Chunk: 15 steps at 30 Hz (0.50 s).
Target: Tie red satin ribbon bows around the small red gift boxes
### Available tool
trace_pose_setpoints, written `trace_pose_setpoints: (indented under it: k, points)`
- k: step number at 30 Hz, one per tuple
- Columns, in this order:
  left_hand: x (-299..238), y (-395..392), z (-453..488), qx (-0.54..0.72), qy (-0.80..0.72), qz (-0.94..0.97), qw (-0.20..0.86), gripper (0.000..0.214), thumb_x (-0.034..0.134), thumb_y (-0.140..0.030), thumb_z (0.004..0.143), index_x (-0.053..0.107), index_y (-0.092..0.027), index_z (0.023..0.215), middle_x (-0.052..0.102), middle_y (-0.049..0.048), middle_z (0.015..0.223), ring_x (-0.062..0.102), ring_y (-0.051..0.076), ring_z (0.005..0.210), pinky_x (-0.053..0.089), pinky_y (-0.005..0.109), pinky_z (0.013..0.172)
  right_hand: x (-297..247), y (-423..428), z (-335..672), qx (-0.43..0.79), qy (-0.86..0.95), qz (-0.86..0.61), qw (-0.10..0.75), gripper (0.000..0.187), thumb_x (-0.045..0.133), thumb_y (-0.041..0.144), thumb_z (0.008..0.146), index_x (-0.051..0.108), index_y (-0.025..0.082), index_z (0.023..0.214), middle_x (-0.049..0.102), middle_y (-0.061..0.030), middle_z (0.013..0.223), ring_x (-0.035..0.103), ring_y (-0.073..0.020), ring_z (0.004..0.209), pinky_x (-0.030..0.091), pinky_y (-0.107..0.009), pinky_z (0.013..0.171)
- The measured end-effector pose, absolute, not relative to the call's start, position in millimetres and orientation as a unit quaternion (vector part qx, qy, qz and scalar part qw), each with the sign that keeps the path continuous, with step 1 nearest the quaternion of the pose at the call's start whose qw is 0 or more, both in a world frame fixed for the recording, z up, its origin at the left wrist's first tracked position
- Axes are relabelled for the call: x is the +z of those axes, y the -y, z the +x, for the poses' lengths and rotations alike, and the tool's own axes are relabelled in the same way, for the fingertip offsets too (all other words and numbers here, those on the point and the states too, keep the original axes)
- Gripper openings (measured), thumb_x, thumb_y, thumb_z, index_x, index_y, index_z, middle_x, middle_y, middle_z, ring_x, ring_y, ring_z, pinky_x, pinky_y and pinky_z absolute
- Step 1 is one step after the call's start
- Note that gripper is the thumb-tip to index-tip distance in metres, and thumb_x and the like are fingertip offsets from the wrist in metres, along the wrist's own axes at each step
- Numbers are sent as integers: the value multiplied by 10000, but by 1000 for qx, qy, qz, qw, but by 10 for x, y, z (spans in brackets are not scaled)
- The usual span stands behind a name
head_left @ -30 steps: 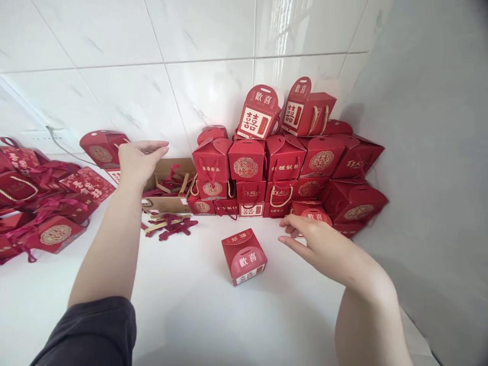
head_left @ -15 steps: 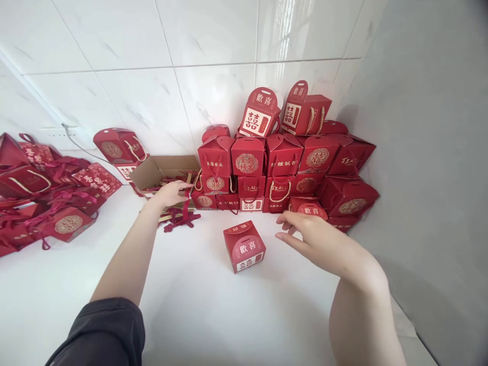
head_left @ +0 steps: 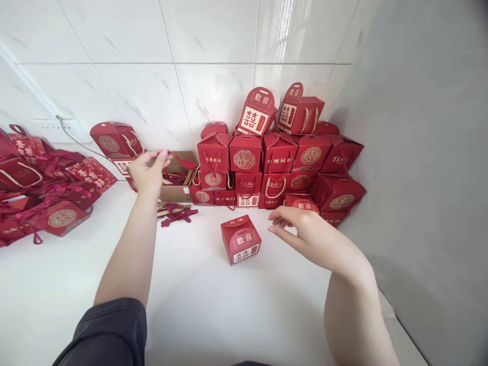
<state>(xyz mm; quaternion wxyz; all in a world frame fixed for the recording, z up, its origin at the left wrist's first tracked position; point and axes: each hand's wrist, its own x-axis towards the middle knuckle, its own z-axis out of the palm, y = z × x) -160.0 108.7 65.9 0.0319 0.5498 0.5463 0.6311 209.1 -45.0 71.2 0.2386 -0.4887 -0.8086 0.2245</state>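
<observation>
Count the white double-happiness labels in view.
5 labels: two atop the stack, one in its bottom row, one on the lone gift box, one beside the left hand. Others may be hidden.

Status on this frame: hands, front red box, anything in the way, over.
Left hand raised by carton, apparently pinching red ribbon. Right hand open, nothing seen in it. Front red box on table, untouched; stacked boxes behind it.

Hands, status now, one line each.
Left hand: closed in a pinch, holding what looks like a red ribbon.
Right hand: open, fingers loosely curled, nothing visible in it.
</observation>
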Motion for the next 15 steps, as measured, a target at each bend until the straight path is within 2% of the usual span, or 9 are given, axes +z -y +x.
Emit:
trace_pose_setpoints:
  k: [1,3,5,6,7,9,12,15]
  points:
    - [803,-935,-1456,675,-498,543,36,332,615,-408,840,678,-137,1020,722,53,954,700,132,885,572,232,784,730,462,2060,230,808,-476,261,209,481,375,945,615,246,1040,687,-44,1049,654,-201,932,525,-318,762]
    - [1022,-564,-1112,701,-439,559,58,281,665,-417,811,705,-179,954,709,11,812,704,129,731,576,231,647,764,482,1965,248,795,-450,323,235,502,405,937,593,254,1093,668,-46,1114,650,-192,947,535,-297,729]
    - [1095,-188,-746,661,-434,601,116,248,663,-419,815,721,-225,957,716,1,832,684,120,617,551,230,534,778,492,1840,280,766,-426,391,364,539,432,915,511,271,1240,615,-66,1238,650,-192,967,545,-281,673]
    - [1073,-30,-577,634,-441,618,149,224,671,-417,807,724,-225,910,708,-1,769,672,120,575,542,231,508,773,492,1778,300,751,-415,418,459,562,440,900,449,279,1314,582,-81,1293,655,-194,964,550,-280,653]
    - [1019,95,-430,588,-449,643,197,208,678,-412,801,723,-220,867,697,2,717,671,130,574,548,240,518,760,486,1723,322,738,-404,434,555,587,443,883,382,288,1375,549,-95,1338,662,-195,952,557,-285,644]
    - [852,235,-221,504,-437,685,292,177,692,-392,792,720,-222,830,708,15,753,682,151,650,570,266,597,717,462,1650,355,725,-390,443,677,629,434,855,303,305,1435,523,-107,1366,675,-193,923,573,-306,669]
    - [616,230,-115,418,-421,704,391,159,709,-371,780,709,-214,811,712,31,777,672,161,687,560,274,623,647,400,1659,357,731,-398,423,625,647,386,849,375,313,1407,602,-71,1253,673,-179,894,573,-321,745]
    - [534,141,-159,369,-424,697,446,171,694,-365,799,705,-209,869,724,36,814,677,159,694,559,272,634,617,331,1764,348,760,-400,376,387,622,295,873,550,277,1252,684,-21,1041,658,-153,830,546,-301,771]
